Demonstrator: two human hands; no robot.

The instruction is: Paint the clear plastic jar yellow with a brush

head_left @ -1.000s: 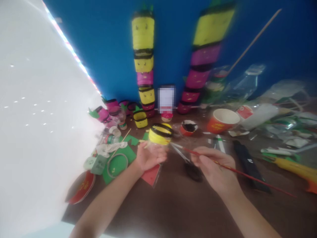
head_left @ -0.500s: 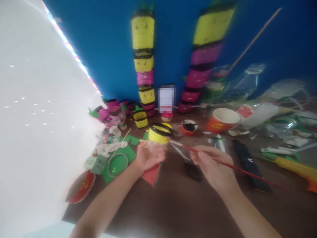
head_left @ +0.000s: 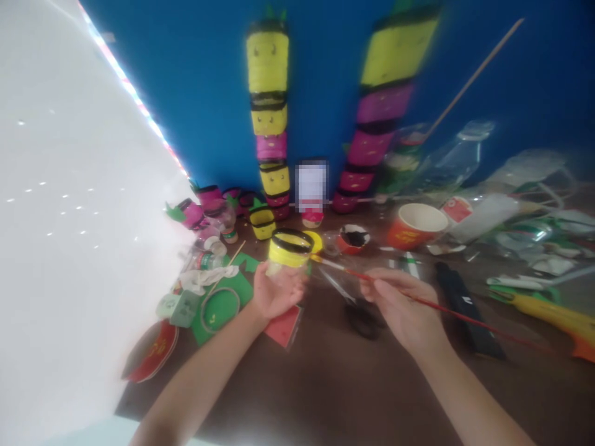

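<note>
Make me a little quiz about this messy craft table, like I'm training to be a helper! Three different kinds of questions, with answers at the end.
1. Which hand holds the red-handled brush?
2. True or false: the scissors lie on the brown table.
3. The container in the left hand is coloured:
A) plain blue
B) yellow with a black band
C) pink with white dots

Key:
1. The right hand.
2. True.
3. B
</note>
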